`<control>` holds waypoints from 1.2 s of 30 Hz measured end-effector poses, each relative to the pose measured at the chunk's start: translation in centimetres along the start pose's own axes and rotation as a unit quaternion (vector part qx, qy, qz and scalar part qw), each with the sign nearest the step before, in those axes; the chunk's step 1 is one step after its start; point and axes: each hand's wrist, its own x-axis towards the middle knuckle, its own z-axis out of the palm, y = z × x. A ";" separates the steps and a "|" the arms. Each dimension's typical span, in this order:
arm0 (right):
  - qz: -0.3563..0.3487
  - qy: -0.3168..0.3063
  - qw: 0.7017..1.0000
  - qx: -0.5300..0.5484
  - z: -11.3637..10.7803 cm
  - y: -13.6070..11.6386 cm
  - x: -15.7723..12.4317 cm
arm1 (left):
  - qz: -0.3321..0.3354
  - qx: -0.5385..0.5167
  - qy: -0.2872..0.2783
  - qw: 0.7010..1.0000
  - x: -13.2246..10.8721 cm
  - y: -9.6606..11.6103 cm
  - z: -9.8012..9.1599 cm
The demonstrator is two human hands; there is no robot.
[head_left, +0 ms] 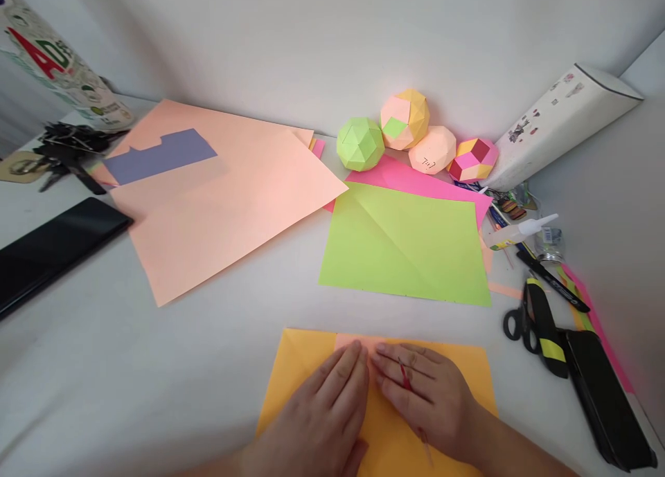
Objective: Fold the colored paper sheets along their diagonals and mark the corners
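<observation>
A yellow-orange sheet of paper (301, 356) lies at the near edge of the desk. On it is a small peach piece of paper (346, 339), mostly covered by my hands. My left hand (327, 408) lies flat with its fingers stretched out, the tips at the peach piece. Opposite it, my right hand (426, 394) rests palm down with extended fingers, a red ring on one of them. The fingertips of both hands nearly meet over the peach piece. Neither hand grips anything that I can see.
Beyond are a green sheet (410, 248), a large peach sheet (233, 214) and a purple cut-out (161, 157). Paper polyhedra (360, 145) stand by the wall. Scissors (524, 321), a glue bottle (519, 232) and a black case (607, 401) lie right; a black phone (57, 252) left.
</observation>
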 end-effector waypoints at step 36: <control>0.414 0.071 0.858 0.294 0.4 0.5 1.5 | 0.039 -0.045 -0.009 0.998 0.7 -1.0 0.3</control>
